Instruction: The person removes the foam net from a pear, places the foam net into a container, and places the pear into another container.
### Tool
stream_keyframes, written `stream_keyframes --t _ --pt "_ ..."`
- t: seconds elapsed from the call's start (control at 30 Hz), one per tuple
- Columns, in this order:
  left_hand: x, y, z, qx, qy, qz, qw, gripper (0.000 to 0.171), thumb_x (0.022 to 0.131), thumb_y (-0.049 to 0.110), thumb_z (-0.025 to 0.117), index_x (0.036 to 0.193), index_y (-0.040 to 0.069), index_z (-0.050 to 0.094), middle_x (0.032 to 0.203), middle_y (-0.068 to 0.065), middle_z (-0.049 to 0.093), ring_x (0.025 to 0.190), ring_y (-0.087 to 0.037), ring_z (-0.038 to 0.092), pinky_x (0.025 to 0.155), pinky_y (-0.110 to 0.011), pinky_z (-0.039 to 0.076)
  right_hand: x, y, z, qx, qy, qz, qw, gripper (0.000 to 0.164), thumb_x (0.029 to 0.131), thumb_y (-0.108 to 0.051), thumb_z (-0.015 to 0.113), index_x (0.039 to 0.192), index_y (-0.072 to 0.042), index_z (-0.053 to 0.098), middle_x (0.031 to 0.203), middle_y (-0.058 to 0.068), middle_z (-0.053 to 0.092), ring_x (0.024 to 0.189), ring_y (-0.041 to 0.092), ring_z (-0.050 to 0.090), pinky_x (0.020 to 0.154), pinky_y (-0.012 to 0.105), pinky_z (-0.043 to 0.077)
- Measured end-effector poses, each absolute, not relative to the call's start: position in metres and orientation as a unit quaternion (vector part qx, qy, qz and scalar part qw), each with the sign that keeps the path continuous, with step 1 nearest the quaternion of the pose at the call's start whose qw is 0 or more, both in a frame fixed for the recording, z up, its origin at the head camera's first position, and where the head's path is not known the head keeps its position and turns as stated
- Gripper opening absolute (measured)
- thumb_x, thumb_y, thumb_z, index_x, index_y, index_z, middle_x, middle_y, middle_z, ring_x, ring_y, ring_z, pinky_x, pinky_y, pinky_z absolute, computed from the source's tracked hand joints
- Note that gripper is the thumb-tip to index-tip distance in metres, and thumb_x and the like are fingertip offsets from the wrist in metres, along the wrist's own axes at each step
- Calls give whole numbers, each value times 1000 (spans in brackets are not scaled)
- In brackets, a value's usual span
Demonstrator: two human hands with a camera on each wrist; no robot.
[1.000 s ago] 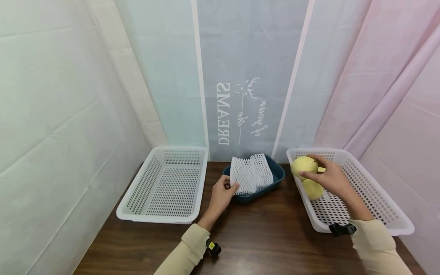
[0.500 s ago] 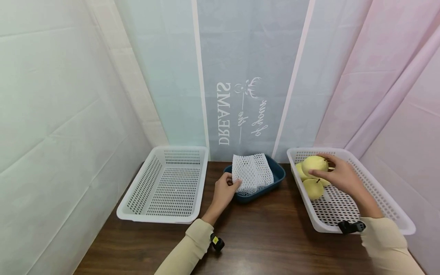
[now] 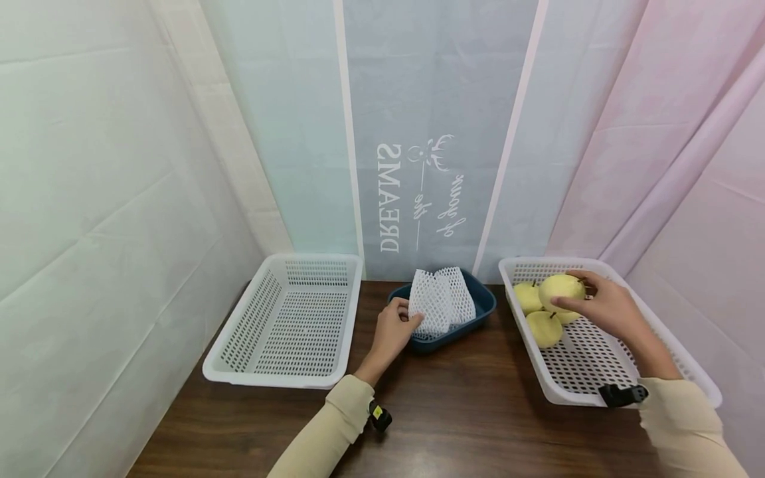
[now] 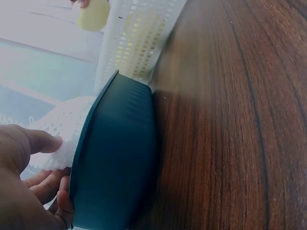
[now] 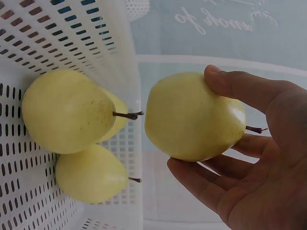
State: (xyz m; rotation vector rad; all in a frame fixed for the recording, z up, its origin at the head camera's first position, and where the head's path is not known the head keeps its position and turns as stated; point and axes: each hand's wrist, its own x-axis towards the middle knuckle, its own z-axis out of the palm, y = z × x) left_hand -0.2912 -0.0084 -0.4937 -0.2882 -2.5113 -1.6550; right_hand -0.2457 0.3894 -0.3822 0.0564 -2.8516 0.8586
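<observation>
My left hand (image 3: 394, 330) pinches the near edge of a white foam fruit net (image 3: 429, 302) between thumb and fingers. That net lies partly over a second foam net (image 3: 460, 297), both in a small dark teal tray (image 3: 485, 305). In the left wrist view the hand is close against the outside of the tray's rim. My right hand (image 3: 612, 309) grips a yellow-green pear (image 5: 192, 117) from its stem side, thumb on one side and fingers on the other. The pear is held up above the white basket on the right, over several other pears (image 3: 544, 330).
On the right stands the white perforated basket (image 3: 540, 372), its pears gathered at the left far part. A similar white basket (image 3: 281, 381) stands on the left. Both are on a dark wood table (image 3: 454, 411), with a printed curtain (image 3: 430, 99) behind.
My right hand has moved to the right with the pear, uncovering more of the pears below. My left hand has slid the front net a little to the right.
</observation>
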Motion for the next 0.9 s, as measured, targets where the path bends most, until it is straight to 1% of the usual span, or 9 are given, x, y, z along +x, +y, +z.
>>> stream_keyframes --t 0.1,0.27,0.33,0.4,0.53,0.63,0.67,0.73,0.9 --pt "-292 -8 -494 -96 -837 -535 57 35 97 23 77 123 3 66 105 -9 74 94 -16 66 85 -34 57 -246 393 -384 17 -955 284 79 84 95 -45 80 150 10 49 140 42 56 124 60 56 93 67 52" --pt "-293 -6 -496 -96 -868 -481 72 37 98 26 77 125 5 64 112 -9 66 99 -18 57 82 -32 51 -248 401 -386 12 -960 268 76 83 94 -46 80 148 10 51 138 41 57 123 59 57 91 66 52" --pt "-294 -4 -497 -98 -880 -457 88 40 97 26 78 128 6 63 115 -9 64 101 -19 54 82 -33 50 -248 405 -385 7 -962 264 70 83 94 -48 79 148 9 51 137 41 58 122 59 57 89 63 52" --pt "-296 -3 -498 -97 -887 -439 103 44 96 25 79 132 5 61 119 -10 62 106 -22 54 86 -36 51 -248 408 -385 4 -963 263 62 84 95 -49 79 149 9 50 137 42 58 122 58 57 87 58 53" --pt "-297 0 -499 -94 -893 -423 122 55 94 21 82 139 4 55 128 -15 55 113 -25 53 90 -41 53 -248 412 -385 3 -963 262 59 85 95 -48 79 149 10 49 137 42 58 121 58 58 81 43 52" --pt "-297 1 -500 -97 -897 -411 133 57 93 18 83 139 4 53 129 -14 51 113 -25 51 88 -39 54 -247 414 -386 3 -963 262 59 84 94 -47 79 148 10 50 136 42 58 120 57 58 80 39 50" --pt "-297 1 -500 -100 -899 -404 137 56 93 18 83 138 4 54 128 -14 51 112 -25 51 88 -39 53 -247 415 -387 3 -963 262 58 84 95 -47 79 148 11 50 136 42 58 119 57 58 80 41 51" --pt "-297 0 -500 -110 -906 -381 147 51 93 18 83 135 6 57 126 -12 52 110 -24 50 88 -38 50 -247 418 -389 2 -964 259 56 83 95 -47 79 148 10 50 136 43 57 119 57 58 83 47 52" --pt "-297 -1 -499 -140 -920 -321 177 38 92 18 82 125 10 66 123 -10 62 107 -26 52 95 -42 47 -249 424 -391 -1 -968 247 36 85 96 -49 78 148 12 48 138 45 55 120 59 57 86 58 52"
